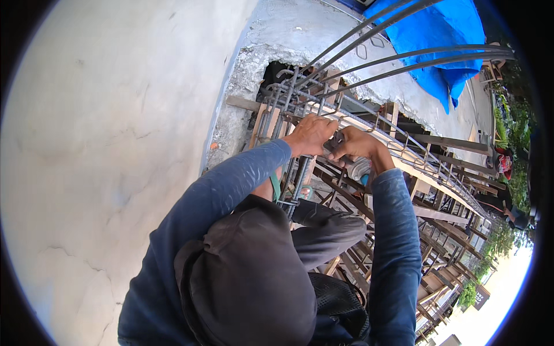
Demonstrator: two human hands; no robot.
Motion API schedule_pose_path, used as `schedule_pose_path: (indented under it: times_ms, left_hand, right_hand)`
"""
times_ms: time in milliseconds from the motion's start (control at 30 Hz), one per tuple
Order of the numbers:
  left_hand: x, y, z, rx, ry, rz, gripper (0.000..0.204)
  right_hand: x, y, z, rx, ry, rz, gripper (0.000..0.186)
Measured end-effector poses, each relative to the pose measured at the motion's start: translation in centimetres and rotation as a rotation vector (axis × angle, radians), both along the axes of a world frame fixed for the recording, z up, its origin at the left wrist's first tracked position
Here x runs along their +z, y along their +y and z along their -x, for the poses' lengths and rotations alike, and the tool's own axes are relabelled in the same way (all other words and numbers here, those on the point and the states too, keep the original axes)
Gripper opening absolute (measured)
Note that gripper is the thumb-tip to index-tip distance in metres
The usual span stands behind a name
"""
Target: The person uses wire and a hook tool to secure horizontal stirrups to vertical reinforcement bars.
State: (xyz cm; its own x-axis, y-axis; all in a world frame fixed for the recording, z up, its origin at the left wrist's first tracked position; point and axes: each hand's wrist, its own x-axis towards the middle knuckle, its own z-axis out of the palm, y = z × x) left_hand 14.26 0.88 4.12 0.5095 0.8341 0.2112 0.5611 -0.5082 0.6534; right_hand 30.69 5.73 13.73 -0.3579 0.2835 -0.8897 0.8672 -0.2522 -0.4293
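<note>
My left hand [309, 135] is closed round a bar at the top of the steel rebar cage [285, 92], where vertical bars and stirrups meet. Beside it, my right hand [360, 145] is closed on a small dark metal tool [334, 141], partly hidden by my fingers, against the same cage. A long run of tied bars and stirrups [430, 161] extends from my hands toward the right. Below my hands, more upright bars [294, 184] run between my legs, and a green sandal [276, 187] shows beside them.
A plastered wall [115, 132] fills the left. A broken concrete edge [242, 86] borders a dark opening. Long bent rods [404, 59] arch over a blue tarp [438, 52]. Timber scaffolding [438, 254] drops away below right. Another person [496, 205] is at the far right.
</note>
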Motion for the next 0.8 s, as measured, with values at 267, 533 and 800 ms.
schedule_pose_path:
  times_ms: [267, 533, 800]
  left_hand:
    - [2.0, 3.0, 0.2, -0.163, 0.114, 0.248, 0.043]
    - [0.9, 3.8, -0.3, -0.275, 0.126, 0.307, 0.045]
    - [-0.3, -0.1, -1.0, 0.123, -0.030, 0.025, 0.043]
  right_hand:
    - [3.0, -4.5, 0.7, 0.524, -0.275, -0.906, 0.058]
    - [-2.4, -5.9, 1.3, 0.518, -0.488, -1.412, 0.010]
    - [-1.4, -5.3, 2.3, 0.458, -0.530, -1.179, 0.011]
